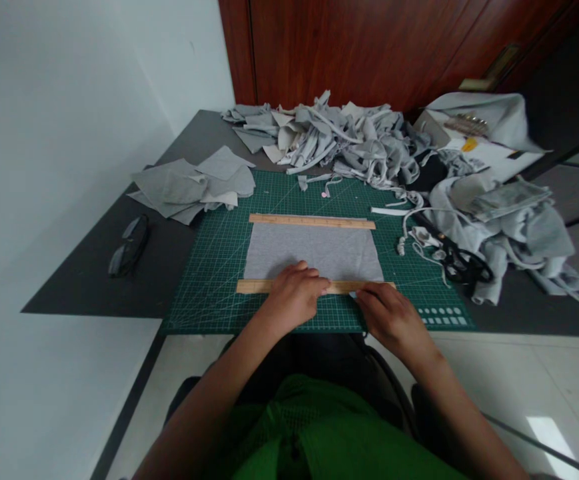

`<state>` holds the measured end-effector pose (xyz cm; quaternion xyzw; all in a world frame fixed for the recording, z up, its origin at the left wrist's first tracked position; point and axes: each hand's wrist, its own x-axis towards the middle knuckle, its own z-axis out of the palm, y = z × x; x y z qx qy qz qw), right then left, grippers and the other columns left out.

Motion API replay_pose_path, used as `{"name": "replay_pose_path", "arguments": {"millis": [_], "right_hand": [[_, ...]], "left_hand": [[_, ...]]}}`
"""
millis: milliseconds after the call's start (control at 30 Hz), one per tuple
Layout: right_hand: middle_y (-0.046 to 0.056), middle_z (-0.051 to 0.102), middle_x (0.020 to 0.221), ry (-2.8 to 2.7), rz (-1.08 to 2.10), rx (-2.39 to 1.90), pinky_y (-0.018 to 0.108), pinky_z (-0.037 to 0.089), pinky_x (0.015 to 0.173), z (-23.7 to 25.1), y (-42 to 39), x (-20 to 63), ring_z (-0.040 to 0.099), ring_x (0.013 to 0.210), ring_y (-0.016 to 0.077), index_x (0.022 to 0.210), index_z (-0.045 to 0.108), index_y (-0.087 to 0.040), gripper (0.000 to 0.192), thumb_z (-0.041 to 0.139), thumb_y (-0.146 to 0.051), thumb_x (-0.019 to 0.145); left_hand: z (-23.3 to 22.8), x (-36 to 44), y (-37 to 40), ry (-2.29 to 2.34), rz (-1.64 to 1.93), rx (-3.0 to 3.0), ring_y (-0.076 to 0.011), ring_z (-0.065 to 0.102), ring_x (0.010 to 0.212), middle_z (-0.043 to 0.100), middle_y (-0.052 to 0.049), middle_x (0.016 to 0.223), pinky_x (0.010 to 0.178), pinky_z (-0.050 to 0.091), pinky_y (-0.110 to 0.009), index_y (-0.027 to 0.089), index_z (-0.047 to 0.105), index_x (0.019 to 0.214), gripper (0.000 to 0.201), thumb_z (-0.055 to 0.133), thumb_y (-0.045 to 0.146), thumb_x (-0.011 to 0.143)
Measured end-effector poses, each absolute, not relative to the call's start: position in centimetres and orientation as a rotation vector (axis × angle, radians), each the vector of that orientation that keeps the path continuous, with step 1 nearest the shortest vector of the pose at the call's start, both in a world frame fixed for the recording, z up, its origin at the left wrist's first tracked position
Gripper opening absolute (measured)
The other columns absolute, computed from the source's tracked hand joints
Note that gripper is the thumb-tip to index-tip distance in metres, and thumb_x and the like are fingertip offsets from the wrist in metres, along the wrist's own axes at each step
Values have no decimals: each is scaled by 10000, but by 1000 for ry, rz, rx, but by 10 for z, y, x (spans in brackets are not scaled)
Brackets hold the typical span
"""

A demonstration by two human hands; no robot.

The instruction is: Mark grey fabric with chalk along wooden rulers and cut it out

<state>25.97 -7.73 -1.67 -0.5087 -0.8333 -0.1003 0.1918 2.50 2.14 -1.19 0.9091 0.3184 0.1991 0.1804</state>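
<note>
A piece of grey knit fabric [314,250] lies flat on a green cutting mat [219,267]. One wooden ruler [314,221] rests across its far edge, and a second wooden ruler [254,287] across its near edge. My left hand [294,298] presses on the middle of the near ruler, fingers bent and close together. Toward that ruler's right end, my right hand [392,315] is closed, fingertips against the near side. A small pale bit [353,294] shows by its fingertips; what the fingers hold is hidden.
Flat grey fabric pieces [199,183] lie at the left, near dark glasses [129,247]. Fabric scraps [329,137] are heaped along the back. Black-handled scissors [464,263] and more grey cloth [524,220] lie at the right, before a white box [489,150].
</note>
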Motion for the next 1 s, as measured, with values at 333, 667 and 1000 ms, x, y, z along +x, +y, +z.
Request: {"name": "replay_pose_path", "arguments": {"millis": [333, 667, 1000], "right_hand": [[150, 728, 1047, -2352, -299, -1437, 433, 581, 851, -17, -77, 253, 660, 956, 287, 1120, 703, -128, 258, 502, -36, 988], [133, 719, 1007, -2366, -296, -1397, 420, 534, 824, -15, -69, 240, 628, 915, 278, 1042, 706, -150, 251, 490, -36, 986], [141, 726, 1048, -2401, -206, -1312, 402, 540, 806, -11, -60, 228, 633, 922, 268, 1111, 696, -128, 273, 477, -26, 984]], "left_hand": [[-14, 23, 22, 875, 608, 2567, -225, 589, 934, 710, -27, 866, 922, 477, -389, 223, 789, 1006, 263, 584, 70, 947], [-8, 23, 21, 864, 557, 2578, -214, 598, 932, 717, -25, 882, 913, 473, -375, 214, 776, 1011, 249, 591, 59, 949], [-7, 24, 21, 882, 525, 2578, -229, 605, 920, 685, -36, 819, 917, 483, -390, 206, 781, 981, 226, 600, 74, 952]]}}
